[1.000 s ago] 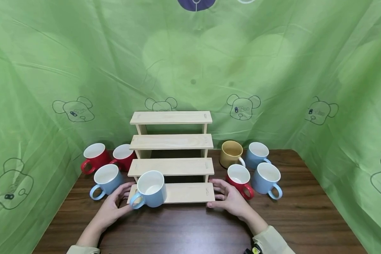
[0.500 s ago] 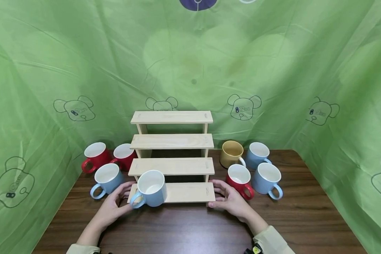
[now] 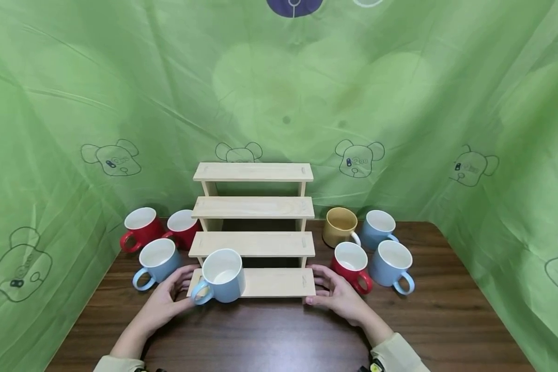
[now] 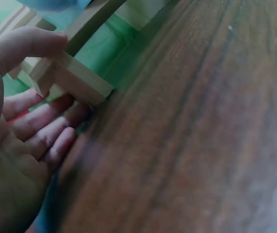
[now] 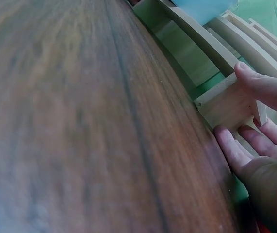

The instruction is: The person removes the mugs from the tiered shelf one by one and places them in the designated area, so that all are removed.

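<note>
A pale wooden stepped shelf with several tiers stands on the table. On the left part of its lowest tier sits a light blue mug, white inside, its handle toward the left. My left hand grips the left end of that tier, thumb at the front edge and fingers against the side support. At the opposite end, my right hand grips the tier the same way, with its thumb on the front edge and fingers bent along the side panel.
Left of the shelf stand two red mugs and a blue mug. To the right are a yellow mug, a red mug and two blue mugs. Green patterned cloth surrounds the dark wooden table.
Both hands stay on the shelf's ends, and the mugs keep their places. Only a slight shift of the head view shows.
</note>
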{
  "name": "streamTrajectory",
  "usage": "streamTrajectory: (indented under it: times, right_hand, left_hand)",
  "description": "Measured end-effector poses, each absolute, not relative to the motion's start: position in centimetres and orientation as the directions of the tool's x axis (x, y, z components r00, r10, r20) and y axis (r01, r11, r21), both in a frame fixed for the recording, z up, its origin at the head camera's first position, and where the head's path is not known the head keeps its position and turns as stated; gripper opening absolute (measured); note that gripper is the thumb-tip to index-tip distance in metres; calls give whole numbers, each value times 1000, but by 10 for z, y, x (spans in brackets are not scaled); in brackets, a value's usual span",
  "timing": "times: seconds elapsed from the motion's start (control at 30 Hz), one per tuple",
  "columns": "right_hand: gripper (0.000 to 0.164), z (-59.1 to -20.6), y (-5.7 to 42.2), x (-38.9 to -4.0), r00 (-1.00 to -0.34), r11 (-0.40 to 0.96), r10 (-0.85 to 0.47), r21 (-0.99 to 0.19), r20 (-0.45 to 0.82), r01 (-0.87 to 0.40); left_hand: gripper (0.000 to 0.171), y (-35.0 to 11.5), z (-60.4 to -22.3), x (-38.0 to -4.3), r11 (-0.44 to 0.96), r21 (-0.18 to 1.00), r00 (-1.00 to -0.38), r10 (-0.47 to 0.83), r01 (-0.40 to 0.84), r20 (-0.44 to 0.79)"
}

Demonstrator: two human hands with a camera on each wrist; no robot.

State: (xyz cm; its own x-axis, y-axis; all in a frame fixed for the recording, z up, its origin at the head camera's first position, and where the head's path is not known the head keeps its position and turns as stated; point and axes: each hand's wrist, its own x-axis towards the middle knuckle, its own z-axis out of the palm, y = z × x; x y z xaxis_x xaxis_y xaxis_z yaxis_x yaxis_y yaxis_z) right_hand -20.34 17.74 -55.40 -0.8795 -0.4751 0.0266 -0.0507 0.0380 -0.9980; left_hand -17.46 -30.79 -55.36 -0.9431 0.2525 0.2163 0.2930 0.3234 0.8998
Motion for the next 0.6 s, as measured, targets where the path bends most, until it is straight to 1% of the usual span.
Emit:
streamTrajectory:
  times: [0.23, 0.3, 0.5, 0.6]
  right_hand:
    - [80, -558, 176, -202, -874, 9, -484, -998, 46, -58]
    - [81, -559, 176, -203, -873, 11, -486, -998, 44, -56]
    - [82, -556, 177, -203, -883, 18, -469, -999, 19, -31]
    - [83, -555, 177, -203, -886, 12, -464, -1000, 11, -19]
  left_hand:
    - [71, -308, -536, -169, 389, 896, -958, 262, 213, 114]
    - [74, -308, -533, -169, 403, 890, -957, 270, 212, 105]
    - [89, -305, -523, -170, 465, 855, -954, 281, 228, 102]
    - [83, -304, -517, -167, 524, 817, -958, 261, 241, 115]
